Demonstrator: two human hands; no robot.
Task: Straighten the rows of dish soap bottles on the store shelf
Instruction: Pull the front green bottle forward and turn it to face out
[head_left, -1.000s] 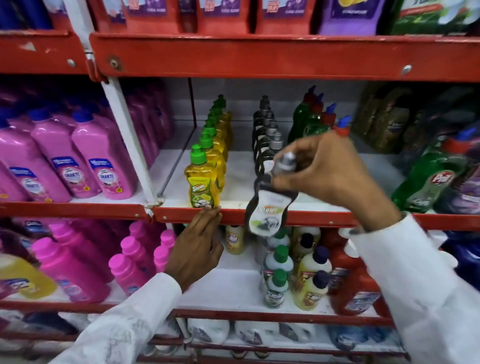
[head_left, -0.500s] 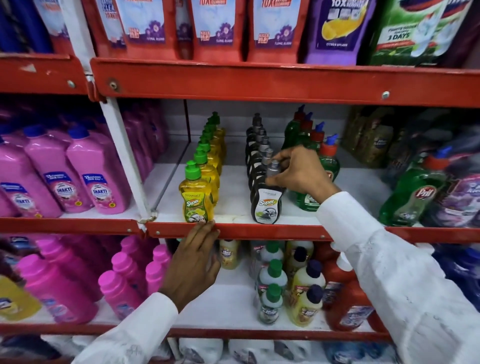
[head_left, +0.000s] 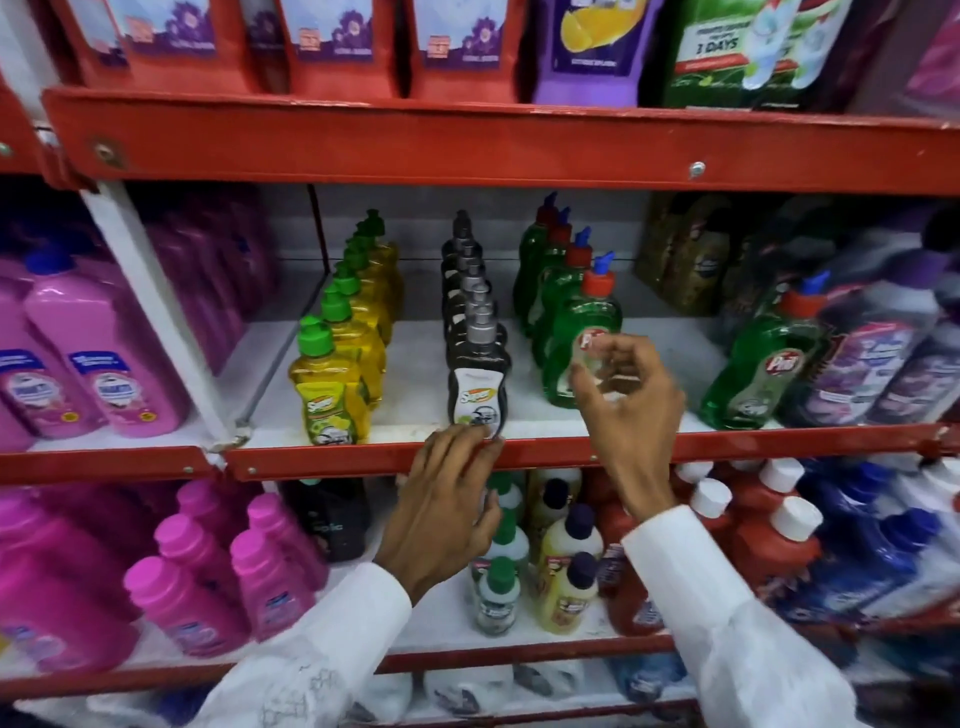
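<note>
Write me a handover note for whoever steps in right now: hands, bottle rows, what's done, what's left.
Left hand: open, fingertips on the red shelf lip just under the front dark bottle; holds nothing.
Right hand: fingers curled in front of the front green bottle; a grip cannot be confirmed.
Rows on the middle shelf: yellow row and dark row each run in a straight file, front bottles near the edge.
Green row sits further back from the edge; another green bottle stands alone to the right.
Left: pull the green row forward, sort that lone bottle.
</note>
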